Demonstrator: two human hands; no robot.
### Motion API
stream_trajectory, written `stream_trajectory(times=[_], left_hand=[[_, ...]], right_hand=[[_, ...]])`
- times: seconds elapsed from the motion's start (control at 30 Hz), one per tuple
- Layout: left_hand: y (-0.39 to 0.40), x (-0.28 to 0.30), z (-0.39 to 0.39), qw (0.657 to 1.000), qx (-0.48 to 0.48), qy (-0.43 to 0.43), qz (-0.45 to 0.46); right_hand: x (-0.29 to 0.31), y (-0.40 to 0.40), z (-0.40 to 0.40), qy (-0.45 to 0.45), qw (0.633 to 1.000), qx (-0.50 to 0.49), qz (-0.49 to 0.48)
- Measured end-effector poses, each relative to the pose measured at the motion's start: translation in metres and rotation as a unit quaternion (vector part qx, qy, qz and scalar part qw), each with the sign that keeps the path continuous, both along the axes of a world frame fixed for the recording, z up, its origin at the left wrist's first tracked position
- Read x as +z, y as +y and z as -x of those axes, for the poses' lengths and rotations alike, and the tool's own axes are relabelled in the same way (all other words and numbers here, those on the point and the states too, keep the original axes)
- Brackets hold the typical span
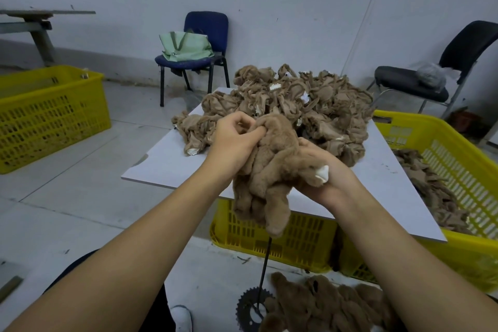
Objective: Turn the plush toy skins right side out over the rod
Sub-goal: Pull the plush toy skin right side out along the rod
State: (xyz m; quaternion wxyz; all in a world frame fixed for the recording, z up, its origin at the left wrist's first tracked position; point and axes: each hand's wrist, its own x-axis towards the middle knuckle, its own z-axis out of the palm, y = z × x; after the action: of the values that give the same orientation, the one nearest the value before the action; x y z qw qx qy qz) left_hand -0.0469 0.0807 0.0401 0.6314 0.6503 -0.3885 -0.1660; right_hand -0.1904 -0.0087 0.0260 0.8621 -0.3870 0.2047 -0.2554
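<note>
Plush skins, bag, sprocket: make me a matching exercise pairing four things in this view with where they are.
Things:
1. green bag
2. inside-out skins
3. fluffy skin
4. sprocket base

Places:
A. on the floor, under the rod
B. in both hands
C. on the blue chair
D. heaped on the white board

Pairs: 1-C, 2-D, 3-B, 4-A

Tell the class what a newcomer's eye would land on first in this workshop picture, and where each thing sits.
First, the two bare hands at centre, left hand and right hand, gripping a fuzzy brown plush skin above a thin dark rod. Behind them, a big heap of inside-out skins covers the white board. Bright yellow crates stand at the left and right.
</note>
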Motion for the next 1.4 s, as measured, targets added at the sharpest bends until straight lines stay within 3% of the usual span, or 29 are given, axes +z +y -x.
stream_trajectory(times=[0.17,0.23,0.33,0.47,0.6,0.7,0.77,0.9,1.0,1.2,1.3,1.4], left_hand=[[-0.012,0.000,0.001,0.997,0.056,-0.058,-0.005],[-0.014,-0.002,0.004,0.991,0.097,-0.092,0.022],[-0.016,-0.001,0.008,0.980,0.123,-0.138,0.070],[-0.021,0.004,0.005,0.971,0.107,-0.191,0.101],[-0.023,0.005,0.007,0.969,0.050,-0.216,0.111],[-0.025,0.001,0.006,0.967,0.023,-0.243,0.075],[-0.026,-0.003,0.006,0.961,0.056,-0.270,0.031],[-0.025,-0.008,0.011,0.921,0.181,-0.343,-0.017],[-0.022,-0.012,0.014,0.911,0.163,-0.378,0.008],[-0.022,-0.020,0.015,0.942,0.104,-0.317,-0.031],[-0.022,-0.022,0.014,0.988,-0.022,-0.142,-0.056],[-0.025,-0.019,0.011,0.989,-0.134,-0.028,-0.062]], right_hand=[[-0.009,-0.004,-0.007,0.020,0.994,0.010,-0.103],[-0.007,-0.006,-0.008,0.050,0.995,0.008,-0.089],[-0.002,-0.012,-0.009,0.130,0.988,0.001,0.079],[0.011,-0.019,0.001,0.155,0.949,-0.044,0.270],[0.007,-0.022,0.004,0.146,0.920,-0.044,0.361],[0.001,-0.022,0.002,0.180,0.922,-0.046,0.339],[-0.005,-0.024,-0.001,0.188,0.940,-0.037,0.281],[-0.012,-0.025,-0.003,0.132,0.983,-0.013,0.130],[-0.014,-0.022,-0.006,0.086,0.995,0.019,0.049],[-0.018,-0.019,-0.004,0.056,0.996,0.023,-0.072],[-0.016,-0.025,-0.002,0.034,0.997,0.016,-0.073],[-0.014,-0.025,0.000,0.041,0.997,0.028,-0.050]])
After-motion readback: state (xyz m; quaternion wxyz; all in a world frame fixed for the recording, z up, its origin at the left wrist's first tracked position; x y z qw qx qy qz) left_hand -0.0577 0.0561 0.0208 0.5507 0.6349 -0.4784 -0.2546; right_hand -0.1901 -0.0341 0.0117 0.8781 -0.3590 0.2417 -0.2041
